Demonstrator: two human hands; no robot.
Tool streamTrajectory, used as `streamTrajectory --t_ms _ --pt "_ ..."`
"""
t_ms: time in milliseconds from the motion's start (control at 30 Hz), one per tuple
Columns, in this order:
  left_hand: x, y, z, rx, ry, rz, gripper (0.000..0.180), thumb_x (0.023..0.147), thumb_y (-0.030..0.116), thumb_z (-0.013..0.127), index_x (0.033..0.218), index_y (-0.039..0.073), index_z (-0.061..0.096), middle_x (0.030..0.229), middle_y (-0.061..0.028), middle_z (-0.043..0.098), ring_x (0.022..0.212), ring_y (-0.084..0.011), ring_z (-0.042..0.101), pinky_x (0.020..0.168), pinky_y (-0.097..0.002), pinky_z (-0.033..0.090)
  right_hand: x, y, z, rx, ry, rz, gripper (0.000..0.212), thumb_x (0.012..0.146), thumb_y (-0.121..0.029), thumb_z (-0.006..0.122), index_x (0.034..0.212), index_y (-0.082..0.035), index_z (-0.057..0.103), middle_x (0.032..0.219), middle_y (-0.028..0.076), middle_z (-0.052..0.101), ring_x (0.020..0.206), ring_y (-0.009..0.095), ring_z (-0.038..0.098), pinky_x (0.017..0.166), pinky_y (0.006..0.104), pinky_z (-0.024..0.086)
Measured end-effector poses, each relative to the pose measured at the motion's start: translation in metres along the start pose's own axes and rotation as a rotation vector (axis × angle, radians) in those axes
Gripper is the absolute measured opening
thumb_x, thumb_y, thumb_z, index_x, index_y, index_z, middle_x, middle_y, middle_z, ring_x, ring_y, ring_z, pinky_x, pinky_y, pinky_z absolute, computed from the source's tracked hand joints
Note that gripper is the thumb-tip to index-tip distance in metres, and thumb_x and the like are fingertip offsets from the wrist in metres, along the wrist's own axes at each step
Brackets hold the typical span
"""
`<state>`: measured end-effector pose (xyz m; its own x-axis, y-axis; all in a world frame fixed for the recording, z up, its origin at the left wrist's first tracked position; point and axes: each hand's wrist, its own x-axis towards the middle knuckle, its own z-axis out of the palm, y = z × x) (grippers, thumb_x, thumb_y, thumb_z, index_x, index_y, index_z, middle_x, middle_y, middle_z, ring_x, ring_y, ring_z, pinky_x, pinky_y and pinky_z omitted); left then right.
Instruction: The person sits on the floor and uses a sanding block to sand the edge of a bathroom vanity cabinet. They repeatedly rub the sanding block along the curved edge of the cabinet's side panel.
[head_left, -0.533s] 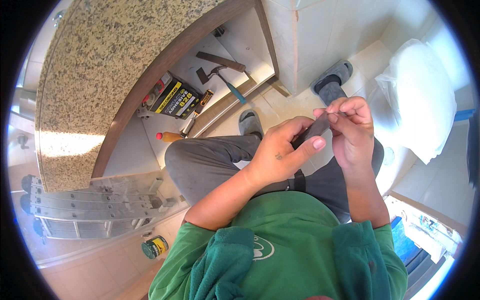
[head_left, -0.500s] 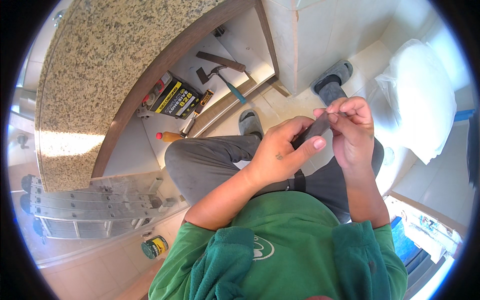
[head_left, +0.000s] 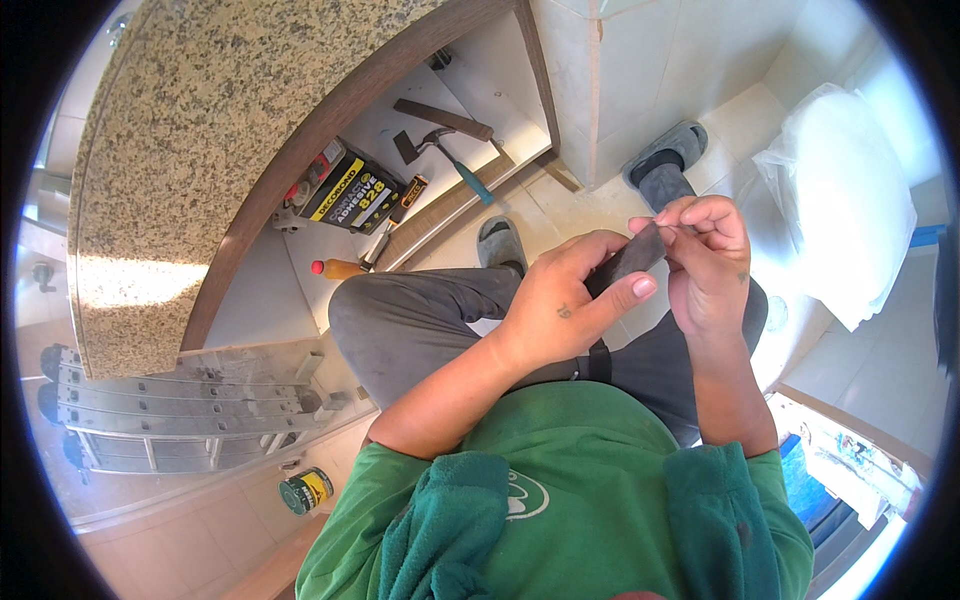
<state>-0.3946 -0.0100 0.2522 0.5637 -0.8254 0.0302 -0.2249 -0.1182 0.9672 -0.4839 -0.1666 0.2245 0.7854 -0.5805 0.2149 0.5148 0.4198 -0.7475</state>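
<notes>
A dark, flat, brownish-black strip (head_left: 634, 259) is held at a slant in front of my lap. My left hand (head_left: 560, 297) is closed round its lower end, with the thumb lying along the near side. At the upper end, my right hand (head_left: 710, 268) pinches the corner between thumb and fingertips, its other fingers curled. Whether something small is also between those fingertips is too fine to make out. The strip's lower part is hidden by my left hand.
Left, under a granite counter (head_left: 200, 130), a cabinet holds a black adhesive can (head_left: 355, 195), a hammer (head_left: 455, 165) and a wooden strip (head_left: 443, 119). A screwdriver with an amber handle (head_left: 343, 269) lies nearby. A folded ladder (head_left: 180, 410), a green tin (head_left: 305, 491) and a white plastic bag (head_left: 840, 210) stand around.
The strip has turned slightly, so more of its broad face shows. Both hands keep their grip and have barely shifted.
</notes>
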Motion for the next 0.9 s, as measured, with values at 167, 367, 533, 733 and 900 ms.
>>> streamTrajectory --t_ms 167,367,533,733,900 --pt "0.001 0.0 -0.001 0.092 0.017 0.049 0.052 0.09 0.041 0.073 0.111 -0.006 0.064 0.095 -0.0214 0.068 0.084 -0.0305 0.067 0.077 -0.0366 0.052 0.0 0.001 0.0 -0.026 0.011 -0.004 0.022 0.089 0.016 0.057 0.099 -0.004 0.056 0.096 0.01 0.066 0.094 0.029 0.072 0.082 0.0343 0.058" --pt "0.001 0.001 -0.003 0.212 0.017 0.06 0.055 0.089 0.042 0.074 0.114 -0.006 0.064 0.103 -0.0239 0.068 0.091 -0.0361 0.068 0.081 -0.0393 0.054 -0.001 0.004 -0.002 -0.061 0.024 -0.018 0.023 0.089 0.017 0.056 0.099 -0.004 0.056 0.097 0.009 0.066 0.094 0.029 0.072 0.081 0.0334 0.059" --pt "0.001 -0.003 -0.001 0.265 0.052 0.126 0.057 0.087 0.044 0.075 0.115 -0.004 0.064 0.104 -0.0228 0.068 0.089 -0.0367 0.068 0.078 -0.0401 0.054 -0.001 0.005 -0.004 -0.092 0.029 -0.016 0.02 0.092 0.014 0.053 0.1 -0.003 0.056 0.096 0.012 0.064 0.091 0.027 0.071 0.089 0.0404 0.059" --pt "0.001 -0.004 -0.002 0.34 0.078 0.159 0.058 0.086 0.047 0.075 0.116 -0.002 0.064 0.1 -0.0199 0.068 0.078 -0.0337 0.068 0.07 -0.0393 0.054 -0.001 0.007 -0.004 -0.141 0.047 -0.017 0.02 0.092 0.015 0.052 0.1 -0.003 0.055 0.096 0.012 0.064 0.092 0.027 0.071 0.09 0.0407 0.058" --pt "0.001 -0.009 0.0 0.4 0.106 0.173 0.061 0.084 0.05 0.075 0.116 -0.001 0.064 0.098 -0.0183 0.067 0.068 -0.0312 0.066 0.063 -0.0391 0.054 -0.001 0.006 -0.001 -0.141 0.074 0.012 0.02 0.091 0.016 0.052 0.1 -0.001 0.055 0.095 0.01 0.065 0.095 0.026 0.072 0.083 0.0324 0.057"
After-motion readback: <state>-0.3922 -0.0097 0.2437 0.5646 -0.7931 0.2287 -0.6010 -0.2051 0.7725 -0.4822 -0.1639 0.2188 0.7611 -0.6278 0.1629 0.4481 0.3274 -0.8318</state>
